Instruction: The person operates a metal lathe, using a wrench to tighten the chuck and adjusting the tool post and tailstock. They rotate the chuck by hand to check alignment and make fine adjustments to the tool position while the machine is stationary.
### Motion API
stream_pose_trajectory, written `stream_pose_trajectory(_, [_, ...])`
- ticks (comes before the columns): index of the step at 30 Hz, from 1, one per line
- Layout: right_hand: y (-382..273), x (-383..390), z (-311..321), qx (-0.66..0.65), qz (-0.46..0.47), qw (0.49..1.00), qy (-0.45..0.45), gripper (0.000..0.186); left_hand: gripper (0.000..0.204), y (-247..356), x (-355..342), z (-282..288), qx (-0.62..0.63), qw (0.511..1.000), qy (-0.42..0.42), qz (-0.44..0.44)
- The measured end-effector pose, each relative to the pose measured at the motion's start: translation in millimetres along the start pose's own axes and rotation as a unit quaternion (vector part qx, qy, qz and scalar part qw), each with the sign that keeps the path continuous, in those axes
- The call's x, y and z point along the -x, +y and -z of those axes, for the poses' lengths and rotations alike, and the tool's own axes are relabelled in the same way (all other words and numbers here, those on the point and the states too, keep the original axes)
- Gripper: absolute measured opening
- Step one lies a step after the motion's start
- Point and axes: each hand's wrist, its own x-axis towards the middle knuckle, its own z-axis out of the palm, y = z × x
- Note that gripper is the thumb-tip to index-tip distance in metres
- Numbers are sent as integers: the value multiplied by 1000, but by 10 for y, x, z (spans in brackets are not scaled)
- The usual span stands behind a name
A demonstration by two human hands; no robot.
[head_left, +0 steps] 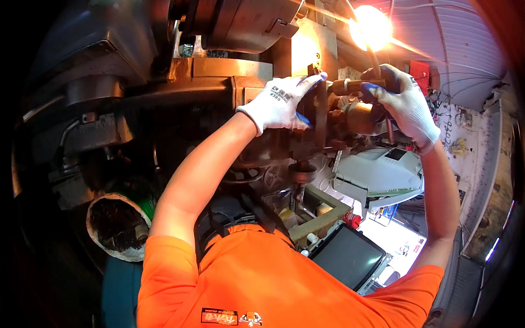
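My left hand (281,104), in a white glove with blue fingertips, reaches to the machine in front of me. Its index finger and thumb are spread against a dark upright plate (321,109); the other fingers are partly hidden. Farther right, my right hand (402,101), gloved the same way, is curled round a dark round knob (389,82) at the end of a horizontal metal shaft (350,86). A thin rod rises beside that knob. Below the shaft, a rounded metal collar (361,117) shows between the hands.
A bright lamp (371,27) glares above my right hand. An open-mouthed bucket (117,227) with dark contents stands at lower left. Toward the lower right are a pale machine cover (377,174), a dark-screened panel (347,257) and a tray frame (322,221).
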Motion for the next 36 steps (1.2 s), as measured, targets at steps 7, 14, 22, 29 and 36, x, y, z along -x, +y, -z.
stream_pose_trajectory(7, [-78, 55, -104, 143, 147, 979, 24, 29, 96, -67, 7, -84, -16, 999, 35, -11])
stream_pose_trajectory(14, [-66, 82, -87, 121, 54, 991, 4, 37, 96, -139, 59, -170, -50, 997, 55, -18])
stream_pose_trajectory(22, [-24, 116, -88, 12, -17, 1000, 3, 43, 104, -60, 24, -96, 14, 1000, 16, 19])
stream_pose_trajectory(29, [10, 82, -136, 29, 43, 998, 47, 34, 97, -57, 110, -187, 136, 989, 29, 53])
stream_pose_trajectory(36, [10, 91, -185, 12, 52, 996, 70, 31, 97, 1, 159, -412, 149, 983, 83, 60])
